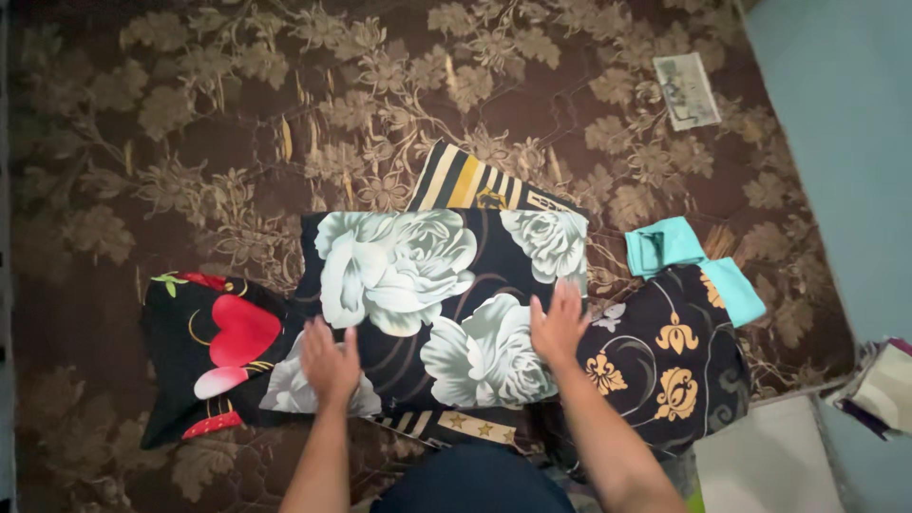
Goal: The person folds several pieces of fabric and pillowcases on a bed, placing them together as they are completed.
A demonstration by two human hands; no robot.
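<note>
On the brown leaf-patterned bedspread (190, 142): a folded black cloth with large white roses (418, 285) lies flat in the middle of the view, just in front of the person, with both hands on it.

Left hand (330, 364): palm down, fingers spread, pressing the near left part of the rose cloth; it grips nothing.

Right hand (559, 326): also flat and open, fingers fanned, resting on the right edge of the rose cloth beside a white bloom; nothing is pinched or held.

Neighbours: a black cloth with red hearts (214, 347) sticks out to the left; a striped yellow-and-black cloth (470, 182) shows behind; a black cloth with gold ornaments (670, 366) lies to the right, with a turquoise piece (670, 249) touching its upper edge.

Risk, slipping: since the hands only press flat, a sideways push would likely drag the fold askew over the layers beneath.

Risk, bunching: the rose cloth overlaps the heart cloth and a star-edged strip (456, 426) near the person, so a rough stroke could ruck those up too.

Risk, clutter: the turquoise piece sits near the right hand and could get swept along.

Look of the cloth: thin printed fabric, roughly rectangular, mostly smooth, soft creases at the left end.
</note>
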